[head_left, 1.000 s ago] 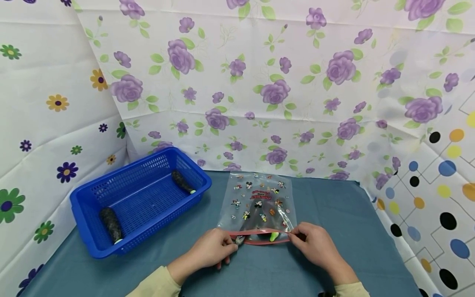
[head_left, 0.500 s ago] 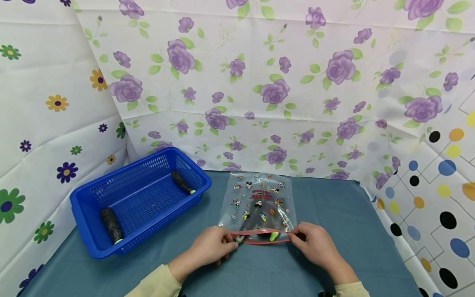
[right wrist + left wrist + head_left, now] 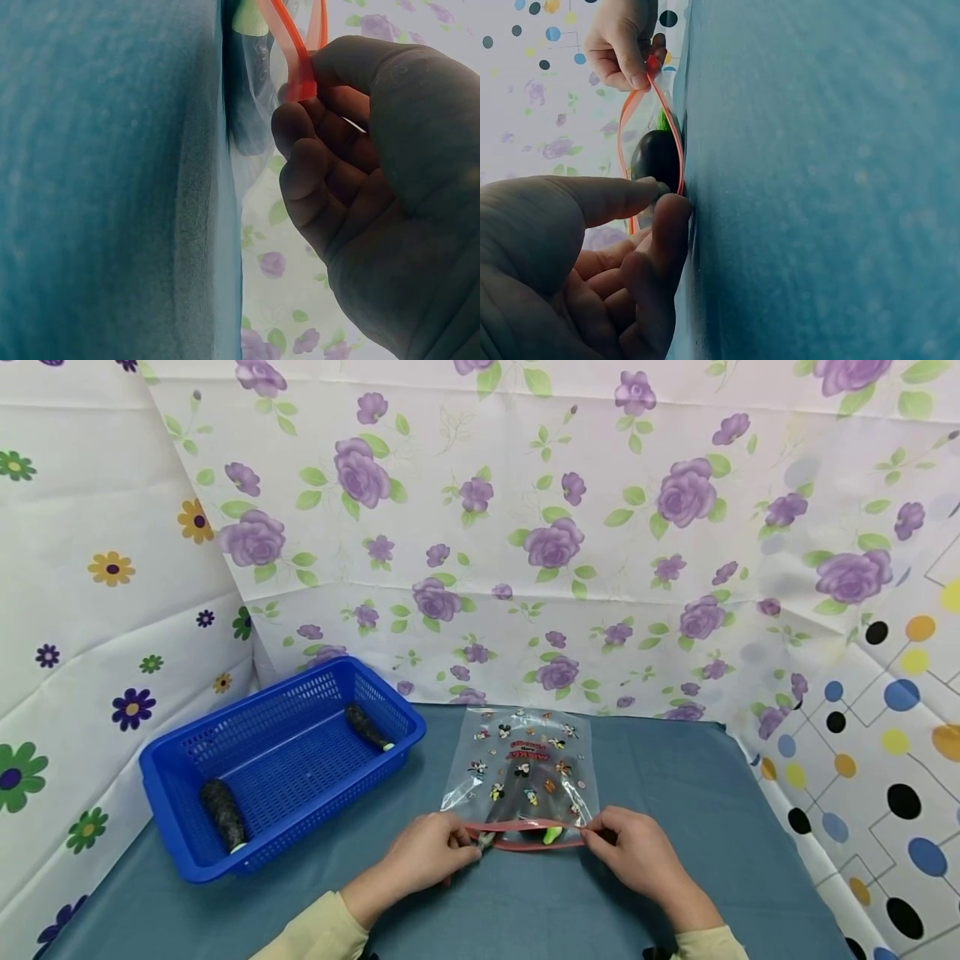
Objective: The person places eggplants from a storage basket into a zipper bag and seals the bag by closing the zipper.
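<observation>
A clear zip bag (image 3: 517, 768) with cartoon prints and a red zip rim lies on the cloth, its mouth parted toward me. My left hand (image 3: 423, 857) pinches the mouth's left corner, fingertips beside a small grey-green stub (image 3: 661, 187). At the right corner, my right hand (image 3: 633, 853) pinches the red rim (image 3: 301, 88) between thumb and index finger. Inside the bag shows a dark, rounded, eggplant-like vegetable (image 3: 654, 156); a bright green stem end (image 3: 552, 835) sits at the opening. The rest of the contents is blurred by the plastic.
A blue slotted basket (image 3: 277, 760) stands to the left, with two dark eggplant-like pieces (image 3: 222, 810) at its opposite ends. Blue-grey cloth (image 3: 675, 777) covers the table. Patterned sheets (image 3: 450, 527) hang behind and at both sides.
The left thumb and fingers have shifted slightly at the bag's left corner and cover more of the grey-green stub. The right hand keeps its hold; bag and basket stay put.
</observation>
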{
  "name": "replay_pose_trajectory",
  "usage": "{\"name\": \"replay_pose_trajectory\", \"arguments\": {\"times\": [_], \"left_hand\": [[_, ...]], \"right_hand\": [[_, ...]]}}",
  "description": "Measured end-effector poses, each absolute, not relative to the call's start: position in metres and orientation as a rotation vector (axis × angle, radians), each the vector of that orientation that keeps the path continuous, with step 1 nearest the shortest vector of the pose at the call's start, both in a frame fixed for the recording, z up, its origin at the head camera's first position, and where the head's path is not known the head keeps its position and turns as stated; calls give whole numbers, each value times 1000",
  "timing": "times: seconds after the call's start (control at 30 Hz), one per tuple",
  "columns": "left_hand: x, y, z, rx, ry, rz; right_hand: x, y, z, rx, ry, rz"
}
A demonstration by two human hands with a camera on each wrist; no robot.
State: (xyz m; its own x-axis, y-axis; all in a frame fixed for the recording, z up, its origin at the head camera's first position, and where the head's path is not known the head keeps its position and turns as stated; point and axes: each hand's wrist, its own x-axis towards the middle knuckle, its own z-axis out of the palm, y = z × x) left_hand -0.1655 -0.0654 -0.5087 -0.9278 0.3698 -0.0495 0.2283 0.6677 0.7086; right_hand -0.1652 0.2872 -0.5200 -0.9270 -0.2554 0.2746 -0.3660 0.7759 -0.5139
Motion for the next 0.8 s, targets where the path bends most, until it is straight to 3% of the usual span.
{"name": "replay_pose_trajectory", "arguments": {"times": [0.8], "left_hand": [[-172,-64,-511,385,2780,927]], "right_hand": [[-165,286,-517,480,-2796,874]]}}
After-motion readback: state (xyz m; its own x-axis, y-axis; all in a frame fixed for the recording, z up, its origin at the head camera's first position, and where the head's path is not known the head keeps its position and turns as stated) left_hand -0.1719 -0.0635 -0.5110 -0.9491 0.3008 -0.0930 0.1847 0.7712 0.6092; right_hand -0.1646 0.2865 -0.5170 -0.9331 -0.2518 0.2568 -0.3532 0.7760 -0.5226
